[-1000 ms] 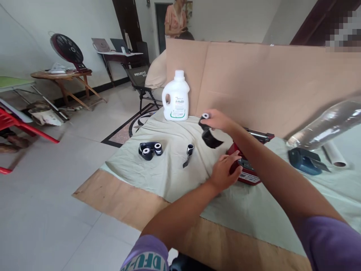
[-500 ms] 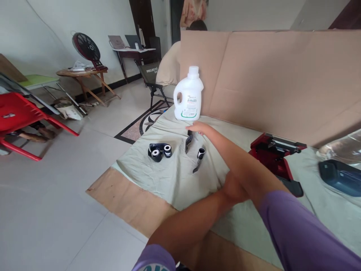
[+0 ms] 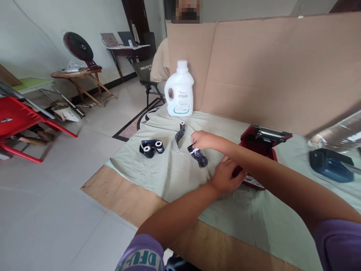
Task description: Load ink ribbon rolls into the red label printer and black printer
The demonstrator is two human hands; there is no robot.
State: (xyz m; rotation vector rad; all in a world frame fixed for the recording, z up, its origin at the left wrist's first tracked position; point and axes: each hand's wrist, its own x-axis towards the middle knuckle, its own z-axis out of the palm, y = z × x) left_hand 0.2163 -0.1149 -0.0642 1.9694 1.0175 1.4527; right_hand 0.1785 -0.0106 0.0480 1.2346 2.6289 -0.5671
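My right hand (image 3: 201, 139) is closed on the end of a black ribbon roll (image 3: 199, 156), whose loose strip lies crinkled on the cloth. Under my right forearm, my left hand (image 3: 227, 176) grips the near left corner of a red machine (image 3: 258, 146) with a raised lid; the forearm hides part of it. To the left of my right hand, another black ribbon roll (image 3: 180, 132) with a white core trails a strip. Further left, a pair of black rolls (image 3: 152, 147) with white cores is joined by ribbon.
A white detergent jug (image 3: 180, 92) stands at the back, before a tall cardboard sheet (image 3: 267, 71). A dark blue case (image 3: 329, 165) and clear plastic wrapping (image 3: 338, 131) lie at right. Pale green cloth (image 3: 146, 177) covers the wooden board (image 3: 121, 188). A person (image 3: 162, 62) sits behind the cardboard.
My right hand has left the far ribbon roll, come nearer and taken hold of the nearer one. My left hand has come to the red machine's corner. The view has shifted slightly.
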